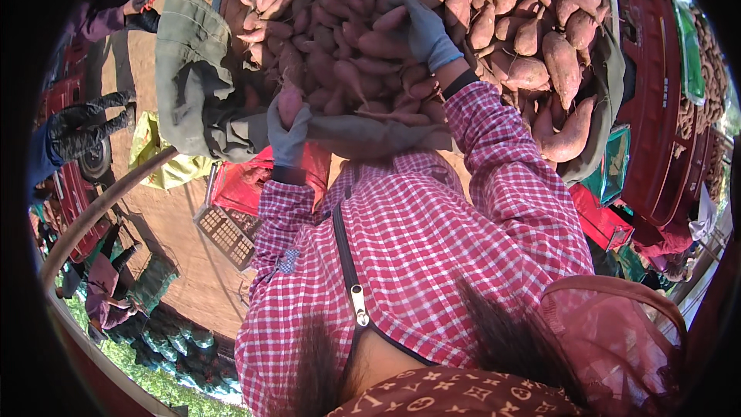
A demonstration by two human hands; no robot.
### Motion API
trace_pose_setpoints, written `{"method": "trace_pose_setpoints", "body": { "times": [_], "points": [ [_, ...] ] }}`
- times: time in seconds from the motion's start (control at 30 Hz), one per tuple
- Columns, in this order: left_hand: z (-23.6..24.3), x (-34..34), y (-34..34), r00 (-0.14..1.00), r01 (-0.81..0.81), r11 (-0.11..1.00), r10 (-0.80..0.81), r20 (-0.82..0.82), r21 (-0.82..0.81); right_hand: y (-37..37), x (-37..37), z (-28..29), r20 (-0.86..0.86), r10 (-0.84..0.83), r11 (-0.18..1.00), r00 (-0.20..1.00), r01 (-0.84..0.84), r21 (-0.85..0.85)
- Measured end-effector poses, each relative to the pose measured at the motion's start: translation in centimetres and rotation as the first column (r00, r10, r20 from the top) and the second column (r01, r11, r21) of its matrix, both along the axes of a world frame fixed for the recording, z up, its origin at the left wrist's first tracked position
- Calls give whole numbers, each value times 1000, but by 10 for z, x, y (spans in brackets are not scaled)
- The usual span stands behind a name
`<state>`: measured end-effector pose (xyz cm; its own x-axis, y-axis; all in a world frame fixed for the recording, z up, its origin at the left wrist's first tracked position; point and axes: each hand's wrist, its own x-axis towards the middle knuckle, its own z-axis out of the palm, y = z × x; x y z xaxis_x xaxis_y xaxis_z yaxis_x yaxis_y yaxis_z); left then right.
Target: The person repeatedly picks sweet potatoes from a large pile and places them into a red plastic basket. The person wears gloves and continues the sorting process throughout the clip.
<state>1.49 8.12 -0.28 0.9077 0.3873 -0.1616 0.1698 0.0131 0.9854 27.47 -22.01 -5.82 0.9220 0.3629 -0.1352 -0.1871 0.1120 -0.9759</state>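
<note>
A large heap of reddish-purple sweet potatoes point(525, 73) fills the bed at the top of the view. My left hand point(287, 137), in a grey glove, is closed around a sweet potato point(290, 104) at the near edge of the heap. Farther in and to the right, my right hand point(432, 37), also gloved in grey, is over the heap. Its fingers close on the right end of another sweet potato point(391, 18); the fingertips are partly hidden.
Grey-green cloth point(185, 85) drapes the bed's edge. Below it at left are a red bag point(231, 185) and a plastic crate point(224, 233). A curved pole point(108, 199) crosses the left side. Other people point(81, 135) are at left; a red truck point(652, 100) stands at right.
</note>
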Motion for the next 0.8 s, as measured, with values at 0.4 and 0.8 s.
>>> {"method": "trace_pose_setpoints", "body": {
  "times": [0.4,0.8],
  "points": [
    [11,-2,16,996,-85,949,90,4,-302,90,75,73,292,290,617,912,55,-785],
    [4,-2,19,998,-51,973,57,18,-227,138,157,72,408,507,269,760,310,-912]
  ]
}}
